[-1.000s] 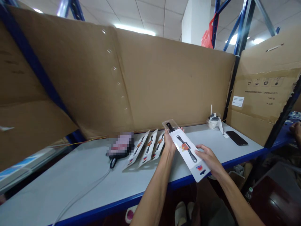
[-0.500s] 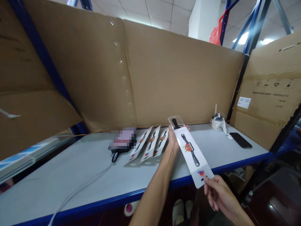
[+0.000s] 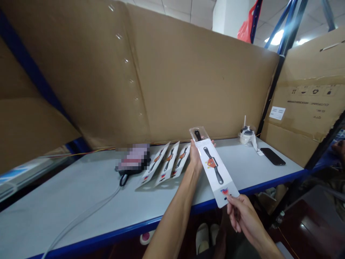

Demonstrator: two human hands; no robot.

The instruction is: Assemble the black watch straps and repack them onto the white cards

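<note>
A long white printed card (image 3: 212, 165) with a picture of a black-handled tool hangs over the front part of the table. Clear plastic with a black handle (image 3: 198, 135) inside shows at its upper end. My left hand (image 3: 195, 154) is wrapped round the card's upper part from beneath. With thumb and fingers, my right hand (image 3: 238, 210) pinches the card's lower end. Left of my left forearm, three similar cards stand tilted on the table: one (image 3: 153, 165), another (image 3: 168, 163) and a third (image 3: 181, 161).
On the table (image 3: 88, 190), a dark device (image 3: 134, 162) with a cable lies at left. A black phone (image 3: 272, 156) and a plastic-wrapped cup (image 3: 246, 136) sit at right. Cardboard (image 3: 183, 82) walls the back; a printed carton (image 3: 309, 108) is at right.
The camera view has shifted, so the table and its items appear slightly further left and up. Both hands still hold the card, which now appears a little higher and further left in view.
</note>
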